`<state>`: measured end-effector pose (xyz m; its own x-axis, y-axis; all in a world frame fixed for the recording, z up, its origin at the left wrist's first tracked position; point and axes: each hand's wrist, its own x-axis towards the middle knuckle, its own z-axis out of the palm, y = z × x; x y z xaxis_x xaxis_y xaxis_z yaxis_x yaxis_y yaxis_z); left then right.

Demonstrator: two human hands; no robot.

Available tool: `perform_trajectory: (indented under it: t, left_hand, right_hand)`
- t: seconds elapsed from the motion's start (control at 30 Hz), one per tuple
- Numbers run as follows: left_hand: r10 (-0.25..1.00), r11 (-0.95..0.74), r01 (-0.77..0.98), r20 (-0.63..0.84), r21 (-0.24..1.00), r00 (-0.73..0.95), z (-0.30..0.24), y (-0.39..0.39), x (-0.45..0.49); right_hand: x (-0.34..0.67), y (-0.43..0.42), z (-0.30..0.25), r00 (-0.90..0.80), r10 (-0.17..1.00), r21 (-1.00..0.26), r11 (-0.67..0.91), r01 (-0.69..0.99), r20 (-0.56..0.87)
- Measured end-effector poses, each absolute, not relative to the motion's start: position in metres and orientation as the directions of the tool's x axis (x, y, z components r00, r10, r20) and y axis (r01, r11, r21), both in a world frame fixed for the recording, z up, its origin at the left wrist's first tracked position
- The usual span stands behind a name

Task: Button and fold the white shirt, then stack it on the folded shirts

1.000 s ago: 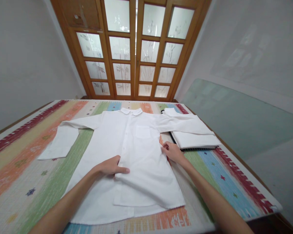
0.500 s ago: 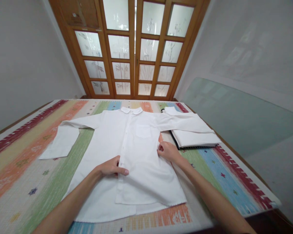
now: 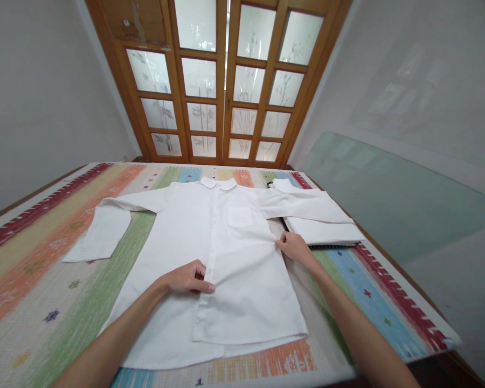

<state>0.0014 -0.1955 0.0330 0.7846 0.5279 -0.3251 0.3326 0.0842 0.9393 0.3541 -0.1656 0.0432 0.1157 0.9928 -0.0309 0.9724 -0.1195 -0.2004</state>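
Left hand (image 3: 188, 277) has the front placket (image 3: 213, 245) of the white shirt (image 3: 161, 237) in a firm pinch, and over at the side edge the right hand (image 3: 294, 247) is clamped on the cloth too, the front panel (image 3: 246, 280) spanning between them! That shirt lies face up on the striped table cover (image 3: 105, 302), collar (image 3: 218, 184) toward the wooden doors (image 3: 224, 118), one sleeve (image 3: 101, 231) bent, the other (image 3: 307, 205) stretched across the folded white fabric (image 3: 323, 234) just beyond the right hand.

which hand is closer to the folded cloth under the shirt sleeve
Right. The right hand pinches the shirt near the folded cloth; the left hand is farther left, at the shirt's front edge.
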Motion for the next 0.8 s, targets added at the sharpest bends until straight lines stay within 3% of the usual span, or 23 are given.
perform_trajectory:
  t: [0.23, 0.4, 0.53, 0.63, 0.8]
  left_hand:
    - [0.494, -0.051, 0.355, -0.285, 0.934, 0.821, 0.047, -0.202, 0.011]
    - [0.474, -0.006, 0.319, -0.278, 0.948, 0.835, 0.049, -0.207, 0.018]
    - [0.481, 0.02, 0.471, -0.422, 0.882, 0.769, 0.052, -0.204, 0.017]
    - [0.578, 0.171, 0.544, -0.531, 0.822, 0.62, 0.057, -0.189, 0.017]
    - [0.811, 0.331, 0.392, -0.471, 0.859, 0.347, 0.056, -0.155, 0.021]
  right_hand:
    - [0.344, -0.154, 0.044, 0.078, 0.994, -0.377, -0.043, 0.925, 0.079]
    - [0.341, -0.147, 0.044, -0.069, 0.997, -0.361, 0.081, 0.929, 0.045]
    - [0.338, -0.15, 0.045, -0.096, 0.995, -0.229, 0.09, 0.969, -0.014]
    - [0.333, -0.154, 0.046, -0.079, 0.997, -0.118, 0.076, 0.99, -0.016]
    - [0.333, -0.157, 0.045, 0.029, 1.0, -0.066, -0.028, 0.997, 0.001]
